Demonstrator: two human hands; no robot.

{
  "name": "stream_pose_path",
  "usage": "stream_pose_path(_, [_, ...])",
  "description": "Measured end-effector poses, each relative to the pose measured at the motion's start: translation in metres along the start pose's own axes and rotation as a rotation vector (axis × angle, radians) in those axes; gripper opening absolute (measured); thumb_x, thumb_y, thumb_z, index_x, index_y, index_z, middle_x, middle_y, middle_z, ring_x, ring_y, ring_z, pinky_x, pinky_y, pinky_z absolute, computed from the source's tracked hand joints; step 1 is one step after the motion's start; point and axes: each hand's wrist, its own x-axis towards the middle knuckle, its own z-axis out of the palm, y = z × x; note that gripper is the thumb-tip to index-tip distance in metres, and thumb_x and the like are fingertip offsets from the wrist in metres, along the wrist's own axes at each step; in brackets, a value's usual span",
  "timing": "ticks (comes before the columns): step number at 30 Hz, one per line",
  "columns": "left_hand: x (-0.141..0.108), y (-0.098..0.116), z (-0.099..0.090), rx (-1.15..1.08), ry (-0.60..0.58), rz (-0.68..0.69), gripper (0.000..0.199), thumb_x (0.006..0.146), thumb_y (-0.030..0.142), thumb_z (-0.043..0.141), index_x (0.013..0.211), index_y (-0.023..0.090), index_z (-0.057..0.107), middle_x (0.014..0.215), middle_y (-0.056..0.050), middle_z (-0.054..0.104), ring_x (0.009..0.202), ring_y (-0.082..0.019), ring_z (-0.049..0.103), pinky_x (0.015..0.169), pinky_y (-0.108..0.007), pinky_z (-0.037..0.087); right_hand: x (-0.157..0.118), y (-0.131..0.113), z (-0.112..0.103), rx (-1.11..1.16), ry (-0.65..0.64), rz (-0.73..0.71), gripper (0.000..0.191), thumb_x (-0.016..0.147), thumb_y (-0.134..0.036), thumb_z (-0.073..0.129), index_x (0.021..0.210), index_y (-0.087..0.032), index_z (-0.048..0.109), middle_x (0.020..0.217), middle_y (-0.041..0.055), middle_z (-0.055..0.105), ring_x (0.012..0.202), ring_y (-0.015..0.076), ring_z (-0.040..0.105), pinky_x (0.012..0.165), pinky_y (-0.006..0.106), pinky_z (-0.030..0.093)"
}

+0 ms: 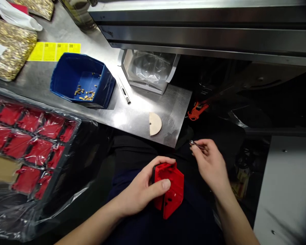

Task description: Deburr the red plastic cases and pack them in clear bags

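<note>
My left hand (148,187) grips a red plastic part (175,191) above my lap, its thumb lying across the part's inner face. To the right of it, my right hand (209,160) pinches a small, slim metal tool (197,145) between thumb and fingers, its tip pointing up and left. The tool and the red part are apart. On the metal table (140,109) beyond my hands lies a pale half-round disc (155,124). Farther left stands a blue bin (107,85) with small brass-coloured pieces (86,94) at its bottom.
A box of red parts (39,152) under clear plastic stands at the left. A cutter knife (124,90) lies beside a grey bin (148,86). Bags of brass pieces (12,46) and yellow labels (54,51) are at the back left. An orange tool (198,110) is past the table's right edge.
</note>
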Motion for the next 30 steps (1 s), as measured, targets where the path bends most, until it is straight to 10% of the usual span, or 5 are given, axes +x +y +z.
stream_pose_path(7, [-0.006,-0.002,0.006,0.106,-0.004,-0.008,0.059,0.092,0.046,0.073,0.140,0.024,0.048,0.124,-0.009,0.065,0.112,-0.025,0.064,0.102,-0.040,0.048,0.112,-0.014,0.089,-0.200,0.055,-0.286,0.021,0.096,-0.034,0.058,0.108,-0.019,0.066,0.116,0.0125,0.063,0.112,0.0264,0.061,0.104,0.043,0.046])
stream_pose_path(11, [-0.006,-0.004,0.008,0.157,0.182,0.019,0.060,0.086,0.050,0.079,0.134,0.024,0.055,0.115,-0.006,0.066,0.101,-0.022,0.064,0.093,-0.034,0.050,0.133,-0.023,0.094,-0.252,0.022,-0.323,0.028,0.088,-0.033,0.071,0.112,-0.018,0.068,0.121,0.0155,0.060,0.119,0.0343,0.056,0.108,0.050,0.041])
stream_pose_path(15, [-0.003,-0.004,0.002,0.226,0.414,0.070,0.052,0.089,0.055,0.073,0.128,0.023,0.061,0.115,-0.005,0.066,0.102,-0.022,0.062,0.092,-0.031,0.049,0.086,-0.022,0.050,-0.102,-0.027,-0.344,0.023,0.096,-0.039,0.065,0.112,-0.021,0.067,0.119,0.0100,0.060,0.108,0.0247,0.061,0.096,0.037,0.048])
stream_pose_path(20, [0.021,-0.008,-0.006,0.172,0.597,0.051,0.049,0.100,0.065,0.048,0.118,0.023,0.064,0.098,-0.001,0.068,0.089,-0.020,0.062,0.083,-0.030,0.049,-0.014,-0.016,0.006,0.078,-0.713,-0.413,0.019,0.101,-0.042,0.061,0.112,-0.027,0.066,0.115,0.0031,0.066,0.109,0.0215,0.059,0.095,0.034,0.048])
stream_pose_path(30, [0.070,0.008,-0.010,0.410,0.373,0.087,0.056,0.104,0.054,0.042,0.098,0.014,0.080,0.100,-0.008,0.079,0.101,-0.026,0.069,0.096,-0.034,0.049,-0.051,-0.002,0.014,0.125,-0.395,-0.540,0.006,0.099,-0.020,0.064,0.104,-0.024,0.065,0.098,0.0005,0.070,0.099,0.0200,0.058,0.089,0.038,0.042])
